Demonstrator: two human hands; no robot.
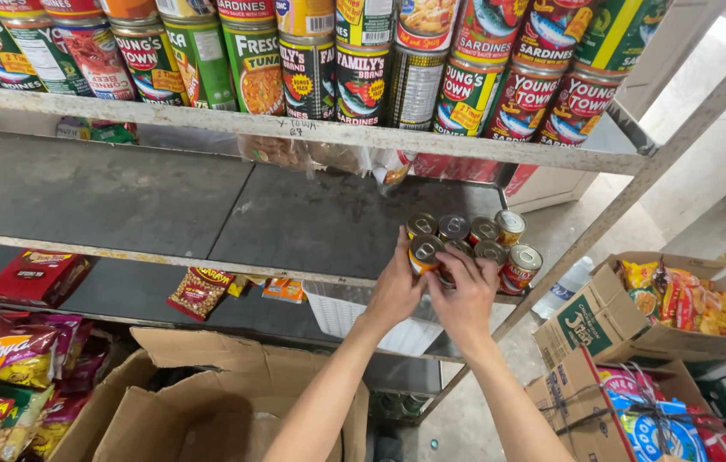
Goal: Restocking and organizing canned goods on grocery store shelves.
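Note:
A cluster of several small ring-pull cans [484, 233] stands at the right front corner of the dark middle shelf [166, 205]. My left hand [395, 289] grips one orange-labelled can [424, 252] at the cluster's front left. My right hand [464, 291] lies beside it, fingers curled over the front cans; what it grips is partly hidden. Both forearms reach up from the bottom of the view.
The top shelf carries rows of tall labelled cans [312, 60]. Snack packets [200, 291] and a red packet [38, 275] lie on the lower shelf. An open cardboard box [209, 402] stands below; boxes of snack packs [679, 299] sit on the floor at right.

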